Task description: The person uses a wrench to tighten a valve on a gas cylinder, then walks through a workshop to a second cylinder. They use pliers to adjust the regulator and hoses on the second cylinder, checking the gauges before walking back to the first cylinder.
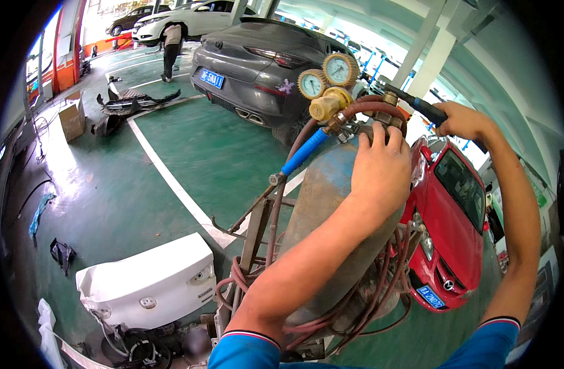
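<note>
A tall, worn gas cylinder [319, 190] with patches of blue paint stands in front of me on a metal cart frame [257, 230]. My left hand [380, 161] lies on its shoulder, fingers curled over the top beside the valve. My right hand [463, 123] is closed around the black grip of a wrench [426, 109], whose head meets the brass valve [389, 97]. Next to the valve sits a brass regulator [328, 106] with two round gauges [339, 69]. A blue torch handle [305, 152] hangs beside the cylinder, and reddish hoses [380, 295] loop around it.
A grey car [251, 74] is parked ahead, a red car [448, 215] to the right. A white trunk lid [150, 280] lies at lower left. Black bumper parts [137, 101] and a cardboard box [71, 117] are farther left. Another person [171, 49] stands by a white car.
</note>
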Available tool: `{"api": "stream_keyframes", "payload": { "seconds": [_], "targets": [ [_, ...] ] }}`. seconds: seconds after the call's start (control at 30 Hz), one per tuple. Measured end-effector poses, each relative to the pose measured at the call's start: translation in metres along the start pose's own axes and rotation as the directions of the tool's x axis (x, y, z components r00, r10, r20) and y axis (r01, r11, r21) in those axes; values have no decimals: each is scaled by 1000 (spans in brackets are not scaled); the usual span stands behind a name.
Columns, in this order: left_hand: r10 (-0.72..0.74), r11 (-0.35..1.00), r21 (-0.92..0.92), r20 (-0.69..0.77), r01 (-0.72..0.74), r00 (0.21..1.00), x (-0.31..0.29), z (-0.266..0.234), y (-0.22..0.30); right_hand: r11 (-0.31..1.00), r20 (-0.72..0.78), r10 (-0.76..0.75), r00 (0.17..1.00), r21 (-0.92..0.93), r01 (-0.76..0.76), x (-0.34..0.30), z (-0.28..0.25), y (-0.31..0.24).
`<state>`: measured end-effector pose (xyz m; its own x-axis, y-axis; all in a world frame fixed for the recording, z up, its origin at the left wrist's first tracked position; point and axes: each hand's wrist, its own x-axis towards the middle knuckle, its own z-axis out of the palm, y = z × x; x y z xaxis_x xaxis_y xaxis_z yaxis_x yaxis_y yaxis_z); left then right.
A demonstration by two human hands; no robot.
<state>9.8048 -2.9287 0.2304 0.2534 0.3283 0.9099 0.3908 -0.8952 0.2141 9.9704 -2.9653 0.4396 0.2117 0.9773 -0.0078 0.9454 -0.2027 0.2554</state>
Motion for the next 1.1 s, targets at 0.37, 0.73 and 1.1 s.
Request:
{"api": "stream_keyframes", "payload": {
  "seconds": [0.37,0.73,1.1],
  "targets": [
    [19,1000,-17,-36,-20,999,-1,4,-6,977,41,146,988,153,-150,-9,-4,-19],
    [-23,972,-232,21,27,1000,12,-6,-26,977,-219,194,956,-45,-208,-8,19,-29],
    [-262,957,-119,41,265,964,20,12,-23,955,-323,146,935,-201,-219,-3,28,-20]
  ]
}}
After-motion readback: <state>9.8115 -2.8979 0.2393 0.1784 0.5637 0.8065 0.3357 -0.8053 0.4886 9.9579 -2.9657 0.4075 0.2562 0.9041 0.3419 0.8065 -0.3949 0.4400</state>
